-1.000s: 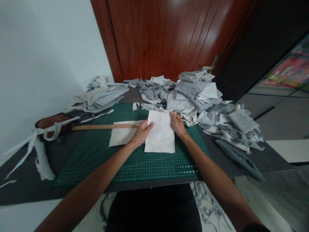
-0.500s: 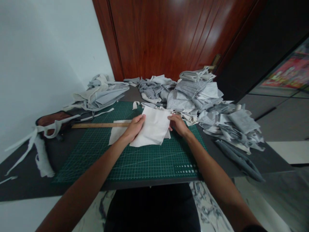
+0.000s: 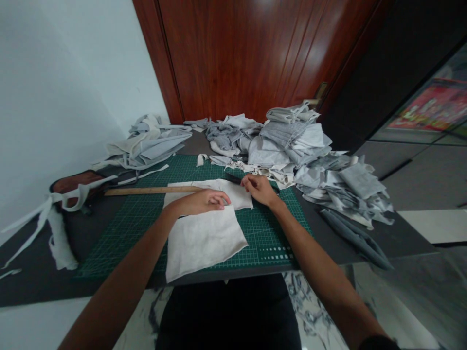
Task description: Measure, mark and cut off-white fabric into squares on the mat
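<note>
There is room to pass over the cutting mat [image 3: 120, 238] at lower left; piled fabric [image 3: 292, 136] blocks the upper right, the right forearm [image 3: 308, 253] the lower right.

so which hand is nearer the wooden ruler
Left. The left hand is close by the wooden ruler, near its right end; the right hand is farther right, apart from it.

There are two broad white cloths [image 3: 204, 240], one ruler [image 3: 146, 191], one mat [image 3: 127, 233] and one door [image 3: 229, 58].
</note>
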Tool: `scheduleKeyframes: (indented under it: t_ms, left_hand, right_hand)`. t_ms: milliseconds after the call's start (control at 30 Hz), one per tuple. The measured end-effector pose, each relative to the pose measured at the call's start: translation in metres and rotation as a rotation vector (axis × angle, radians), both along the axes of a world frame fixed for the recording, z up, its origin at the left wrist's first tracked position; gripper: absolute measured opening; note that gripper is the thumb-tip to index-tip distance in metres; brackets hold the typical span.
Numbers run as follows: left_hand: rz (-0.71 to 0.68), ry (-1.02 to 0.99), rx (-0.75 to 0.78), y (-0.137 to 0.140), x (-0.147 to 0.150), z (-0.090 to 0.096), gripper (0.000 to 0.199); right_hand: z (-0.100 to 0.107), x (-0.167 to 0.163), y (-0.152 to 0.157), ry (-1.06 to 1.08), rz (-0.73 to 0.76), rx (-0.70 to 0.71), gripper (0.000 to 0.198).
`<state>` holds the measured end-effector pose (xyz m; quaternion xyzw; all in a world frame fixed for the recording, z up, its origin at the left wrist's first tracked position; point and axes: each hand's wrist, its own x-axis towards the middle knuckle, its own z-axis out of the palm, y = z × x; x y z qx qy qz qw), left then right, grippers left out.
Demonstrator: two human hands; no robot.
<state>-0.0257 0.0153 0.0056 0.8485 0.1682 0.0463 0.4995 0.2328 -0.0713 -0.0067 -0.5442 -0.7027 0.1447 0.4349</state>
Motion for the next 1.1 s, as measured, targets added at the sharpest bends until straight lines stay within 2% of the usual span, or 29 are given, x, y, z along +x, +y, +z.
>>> scheduleKeyframes:
  t_ms: [167,300,400,467,567,667,733,800,867,933,1033,1100]
  left_hand:
    - [0.071,-0.179,0.068,-0.004,0.01,-0.001,0.028]
    - [0.168,-0.265,0.138,-0.008,0.016,-0.001,0.026]
    - [0.273,-0.281,0.121,-0.009,0.016,-0.001,0.029]
    - [0.276,-0.253,0.111,-0.007,0.013,0.001,0.039]
    - [0.17,-0.136,0.153,-0.002,0.001,0.01,0.058]
    - [0.144,0.02,0.131,0.006,-0.016,0.021,0.051]
    - [0.135,0.125,0.026,0.011,-0.026,0.025,0.043]
    - [0.166,0.127,-0.056,0.016,-0.031,0.027,0.043]
    - [0.304,-0.031,-0.076,0.022,-0.03,0.026,0.049]
    - [0.515,-0.299,-0.068,0.031,-0.028,0.023,0.058]
    - [0.881,-0.699,-0.003,0.052,-0.031,0.016,0.063]
    - [1.165,-0.818,0.145,0.066,-0.04,0.011,0.059]
  right_hand:
    - [0.002,-0.01,-0.003,-0.031,0.293,-0.014,0.044]
    - [-0.006,-0.018,-0.004,0.052,0.403,-0.217,0.049]
    - [-0.01,-0.017,-0.003,0.175,0.443,-0.374,0.051]
    - [-0.007,-0.016,-0.004,0.229,0.428,-0.406,0.052]
    - [0.003,-0.013,-0.007,0.313,0.328,-0.342,0.051]
    - [0.011,-0.009,-0.01,0.442,0.224,-0.26,0.051]
    - [0.012,-0.004,-0.009,0.547,0.153,-0.218,0.051]
    - [0.012,0.001,-0.006,0.655,0.073,-0.168,0.05]
    - [0.013,0.006,-0.004,0.751,0.025,-0.117,0.051]
    - [0.015,0.008,-0.003,0.826,0.048,-0.077,0.06]
    - [0.019,0.004,-0.004,0.891,0.195,-0.05,0.077]
    - [0.018,0.0,-0.003,0.916,0.282,-0.053,0.08]
